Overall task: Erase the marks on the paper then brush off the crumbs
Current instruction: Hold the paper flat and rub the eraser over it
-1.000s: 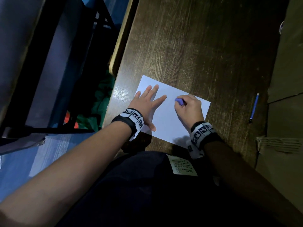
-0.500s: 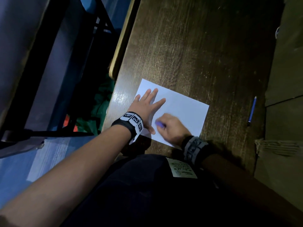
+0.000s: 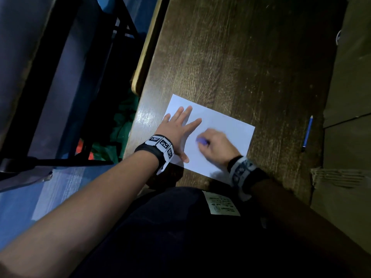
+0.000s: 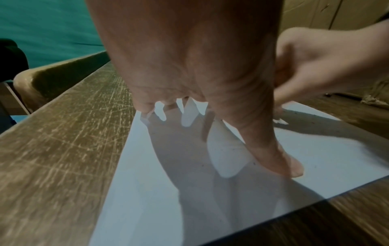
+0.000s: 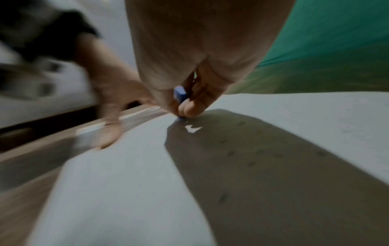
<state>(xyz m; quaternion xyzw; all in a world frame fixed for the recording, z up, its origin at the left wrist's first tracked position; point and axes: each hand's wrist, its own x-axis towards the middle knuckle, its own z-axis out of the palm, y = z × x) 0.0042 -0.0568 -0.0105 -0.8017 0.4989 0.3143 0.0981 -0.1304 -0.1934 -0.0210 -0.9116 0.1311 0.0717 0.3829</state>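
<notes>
Paper [image 3: 226,135] lies at the table's [image 3: 251,57] near edge, pinned by the flat, spread left hand [image 3: 176,127]. Right hand [image 3: 217,145] pinching the blue eraser [image 3: 201,140] has swept back toward mid-sheet (blurred), so erasing continues; crumbs await brushing.

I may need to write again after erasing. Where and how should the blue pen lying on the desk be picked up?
Probably pinch the blue pen at mid-barrel with the right hand, coming from above with thumb and fingertip on its two long sides. It lies flat on the desk, alone, right of the paper, its barrel pointing away, so both sides are free. That hand now pinches the eraser.
</notes>
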